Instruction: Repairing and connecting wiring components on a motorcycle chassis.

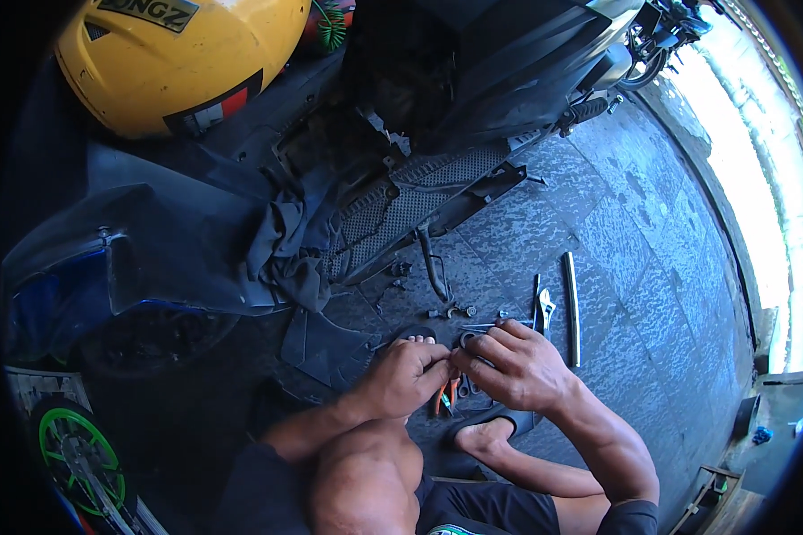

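Note:
My left hand and my right hand meet at their fingertips above the floor, both closed in a pinch; whatever they hold is too small and hidden to name. Close under them lie orange-handled pliers, partly covered by my fingers. Just beyond my right hand are an adjustable wrench, a thin tool and a long silver bar. Small metal parts lie beside them on the tiles.
A scooter with footboard stands ahead, with a cloth draped on it. A yellow top box or helmet is at upper left, a green-rimmed wheel at lower left, a dark panel on the tiled floor.

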Action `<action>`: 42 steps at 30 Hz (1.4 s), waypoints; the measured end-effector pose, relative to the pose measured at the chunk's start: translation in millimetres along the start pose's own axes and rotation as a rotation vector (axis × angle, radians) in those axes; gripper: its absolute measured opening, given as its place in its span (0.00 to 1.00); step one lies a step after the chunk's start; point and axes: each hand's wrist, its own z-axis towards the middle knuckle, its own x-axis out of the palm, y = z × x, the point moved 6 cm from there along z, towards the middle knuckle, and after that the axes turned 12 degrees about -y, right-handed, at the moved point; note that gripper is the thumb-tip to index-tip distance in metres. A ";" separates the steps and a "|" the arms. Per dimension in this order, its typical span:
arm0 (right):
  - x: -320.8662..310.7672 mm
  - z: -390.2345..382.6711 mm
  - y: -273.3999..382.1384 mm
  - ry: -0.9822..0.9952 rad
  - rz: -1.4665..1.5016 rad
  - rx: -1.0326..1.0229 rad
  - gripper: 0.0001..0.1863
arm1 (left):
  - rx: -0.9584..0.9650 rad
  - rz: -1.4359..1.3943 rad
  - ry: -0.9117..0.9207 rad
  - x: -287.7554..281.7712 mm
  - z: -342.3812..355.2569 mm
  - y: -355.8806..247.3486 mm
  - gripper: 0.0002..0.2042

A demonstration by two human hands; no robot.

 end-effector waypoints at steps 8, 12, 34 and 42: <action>14.7 -15.7 -2.4 -0.224 0.098 0.398 0.09 | 0.463 0.213 -0.209 0.6 -1.8 -16.1 0.05; 27.9 -29.1 -8.8 -0.385 0.355 0.809 0.04 | 0.519 0.261 -0.242 2.3 -2.3 -13.8 0.08; -0.8 -26.3 6.7 -0.143 -0.027 0.206 0.14 | 0.585 0.248 -0.125 10.8 -0.4 -11.8 0.06; 25.7 -43.9 -14.3 -0.177 0.550 1.080 0.07 | 0.725 0.470 -0.216 12.0 -0.1 -15.9 0.09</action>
